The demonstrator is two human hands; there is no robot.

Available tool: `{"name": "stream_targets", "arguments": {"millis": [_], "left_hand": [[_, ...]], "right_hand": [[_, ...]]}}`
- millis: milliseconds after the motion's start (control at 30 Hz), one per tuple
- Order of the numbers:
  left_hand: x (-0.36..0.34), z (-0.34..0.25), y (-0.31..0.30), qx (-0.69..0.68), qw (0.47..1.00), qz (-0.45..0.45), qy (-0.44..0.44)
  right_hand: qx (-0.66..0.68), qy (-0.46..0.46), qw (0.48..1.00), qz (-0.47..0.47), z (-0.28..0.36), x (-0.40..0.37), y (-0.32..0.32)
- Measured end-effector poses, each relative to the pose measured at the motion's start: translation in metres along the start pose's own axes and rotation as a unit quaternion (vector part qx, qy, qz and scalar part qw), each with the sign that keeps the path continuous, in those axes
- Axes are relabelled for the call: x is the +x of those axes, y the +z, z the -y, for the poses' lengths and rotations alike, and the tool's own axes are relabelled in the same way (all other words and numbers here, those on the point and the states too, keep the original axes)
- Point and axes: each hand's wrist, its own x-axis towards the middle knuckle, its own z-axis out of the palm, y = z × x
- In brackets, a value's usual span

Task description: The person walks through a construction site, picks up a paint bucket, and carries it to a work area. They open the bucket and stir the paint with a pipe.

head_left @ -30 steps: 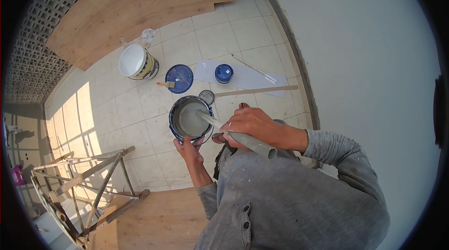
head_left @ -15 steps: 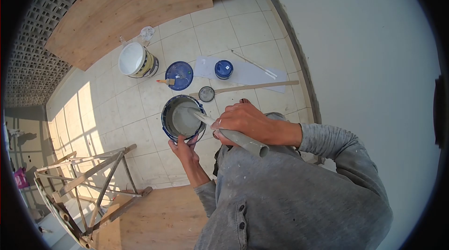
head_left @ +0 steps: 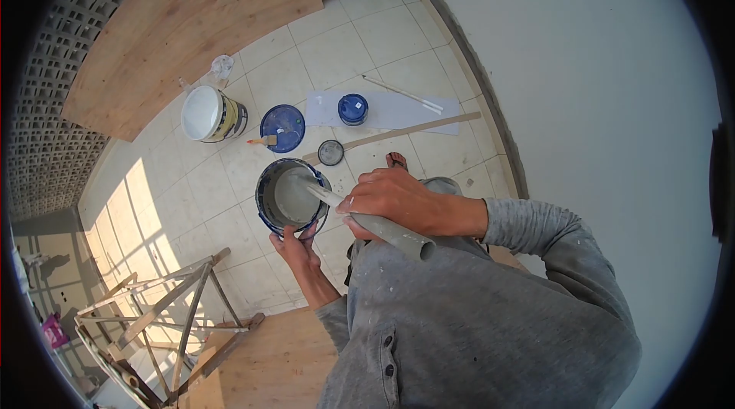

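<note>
My left hand (head_left: 298,247) grips the near rim of a dark blue bucket (head_left: 264,214) holding grey paint (head_left: 294,196). Closed around a grey pipe (head_left: 394,235) is my right hand (head_left: 394,201). The pipe's whitish, flattened far end reaches into the bucket and touches the paint, while its open round end points toward my shirt. Beyond the bucket lies a blue lid (head_left: 283,129) with a paintbrush (head_left: 264,140) on it. A small round grey lid (head_left: 331,153) rests on the tiles to the right of the bucket.
A white bucket (head_left: 203,114) stands at the left, near plywood (head_left: 207,7). A blue can (head_left: 353,109) sits on a white sheet (head_left: 321,109) beside thin sticks (head_left: 402,93) and a long strip (head_left: 413,130). Wooden frame (head_left: 184,317) lower left; wall (head_left: 597,103) at right.
The floor objects have shifted slightly left in view, and more of a foot shows beyond my right hand. Both hands keep their holds, with the pipe still in the bucket.
</note>
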Motion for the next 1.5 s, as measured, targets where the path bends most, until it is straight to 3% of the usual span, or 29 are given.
{"name": "stream_targets", "arguments": {"millis": [100, 300, 400, 467, 600, 667, 867, 1333, 1500], "left_hand": [[0.004, 0.002, 0.001, -0.014, 1.0, 0.001, 0.001], [0.012, 0.008, 0.003, -0.018, 1.0, 0.01, 0.003], [0.013, 0.01, 0.0, -0.032, 0.999, 0.01, 0.007], [0.012, 0.009, -0.001, -0.038, 0.999, 0.013, 0.013], [0.013, 0.01, -0.001, -0.035, 0.999, 0.009, 0.011], [0.012, 0.011, 0.001, -0.049, 0.999, 0.013, 0.017], [0.008, 0.008, 0.001, -0.035, 0.999, 0.0, 0.009], [0.003, 0.029, 0.001, -0.079, 0.996, -0.032, -0.014], [0.005, 0.034, 0.014, -0.068, 0.994, -0.068, 0.043]], "right_hand": [[0.016, -0.012, 0.999, -0.04, 0.002, 0.0, 0.001], [-0.007, 0.013, 1.0, 0.013, -0.005, 0.0, -0.003], [0.021, -0.009, 0.998, -0.057, 0.001, 0.002, -0.004], [-0.007, 0.011, 1.0, 0.001, -0.005, 0.002, -0.005], [0.025, -0.012, 0.999, -0.032, 0.0, 0.0, -0.005], [-0.01, 0.018, 0.999, 0.048, -0.005, -0.001, -0.009], [0.032, -0.009, 0.999, -0.022, 0.0, -0.001, -0.005], [0.052, -0.027, 0.998, 0.036, 0.002, 0.008, -0.021], [0.067, -0.06, 0.994, 0.065, -0.01, 0.009, -0.019]]}}
